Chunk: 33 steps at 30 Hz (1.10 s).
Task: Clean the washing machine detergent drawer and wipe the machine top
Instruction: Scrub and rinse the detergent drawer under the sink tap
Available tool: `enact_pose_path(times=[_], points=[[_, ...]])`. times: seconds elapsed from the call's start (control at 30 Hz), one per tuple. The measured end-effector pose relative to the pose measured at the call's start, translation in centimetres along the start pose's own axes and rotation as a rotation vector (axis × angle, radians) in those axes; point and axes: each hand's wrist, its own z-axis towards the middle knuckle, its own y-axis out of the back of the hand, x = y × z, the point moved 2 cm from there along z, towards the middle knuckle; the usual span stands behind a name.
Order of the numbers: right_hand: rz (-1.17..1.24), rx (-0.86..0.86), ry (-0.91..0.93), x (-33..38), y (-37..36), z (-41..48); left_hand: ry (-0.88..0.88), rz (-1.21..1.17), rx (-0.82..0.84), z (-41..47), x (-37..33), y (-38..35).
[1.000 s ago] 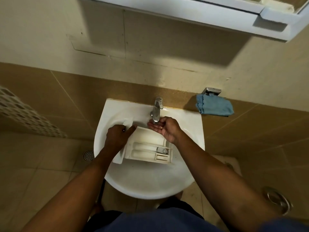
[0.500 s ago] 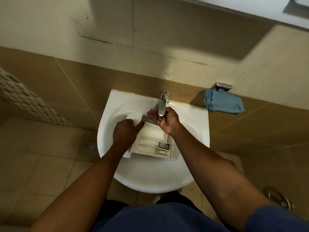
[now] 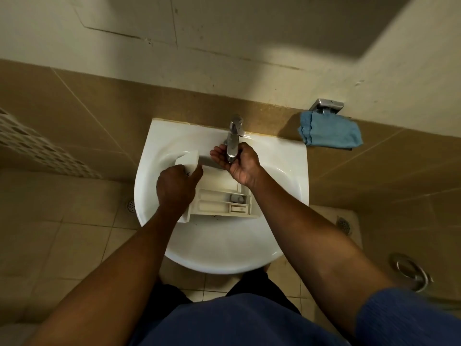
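Observation:
A white detergent drawer (image 3: 219, 198) lies in the white sink (image 3: 224, 245), its front panel at the left. My left hand (image 3: 177, 187) grips that front end of the drawer. My right hand (image 3: 239, 162) is cupped, palm up, under the spout of the chrome tap (image 3: 234, 136), just above the drawer's back end. Its fingers curl loosely round the spout tip. I cannot see any water running.
A blue cloth (image 3: 329, 133) hangs from a chrome holder (image 3: 326, 104) on the wall, right of the sink. Brown tiles line the wall behind. A floor drain (image 3: 131, 205) lies left of the sink and a chrome ring (image 3: 409, 269) at lower right.
My right hand has risen from the drawer's back end to the tap spout and cupped under it. My left hand keeps its hold on the drawer. The camera has tilted down.

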Motion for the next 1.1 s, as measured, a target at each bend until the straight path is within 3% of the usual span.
enact_pose_path(times=[0.47,0.6,0.77,0.9,1.1], points=[[-0.049,0.004,-0.022,0.2,0.7,-0.1,-0.001,0.046,-0.018,0.1,0.1,-0.2],[-0.491,-0.074,-0.102,0.2,3.1,-1.6,0.012,0.05,-0.039,0.2,0.2,-0.4],[-0.974,-0.128,-0.076,-0.5,4.3,-3.6,0.004,0.008,-0.056,0.2,0.4,-0.4],[-1.419,-0.088,0.164,-1.6,7.9,-3.9,-0.014,0.001,-0.057,0.2,0.5,-0.3],[-1.57,0.024,0.363,-2.4,10.7,-6.4,-0.015,0.015,-0.061,0.2,0.5,-0.3]])
